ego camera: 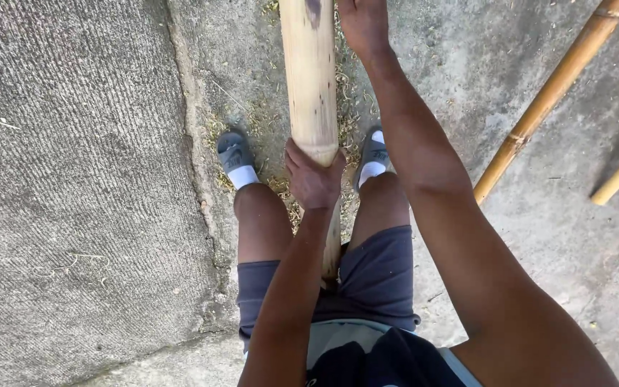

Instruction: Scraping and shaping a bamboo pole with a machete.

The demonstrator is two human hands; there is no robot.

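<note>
- The person stands astride a thick bamboo pole (pixel 309 79), which runs from between the legs out past the top edge of the view, its near end tucked down by the shorts (pixel 374 276).
- The left hand (pixel 314 179) is clamped on the pole from the near side, fingers wrapped over the pale cut face where the stem narrows toward the body.
- The right hand (pixel 362 25) sits further along, at the top edge, pressed against the pole's right flank; the fingers are cut off by the frame, so I cannot tell whether it grips or only steadies.
- The 2 hands are well apart, 1 low, 1 high, both on the same pole.
- Judging by the litter of shavings (pixel 281 190) on the concrete (pixel 80 179) around the 2 sandals (pixel 233 152), some scraping or trimming seems already done here; the pole's skin looks pale and mostly clean on the side I can see.
- No tool shows in either hand, so how much work is left on this pole I cannot say.
- 2 thinner bamboo canes (pixel 553 89) lie apart on the ground to the right, untouched; they look greener-gold and unworked, so by my reckoning they are yet to be handled.
</note>
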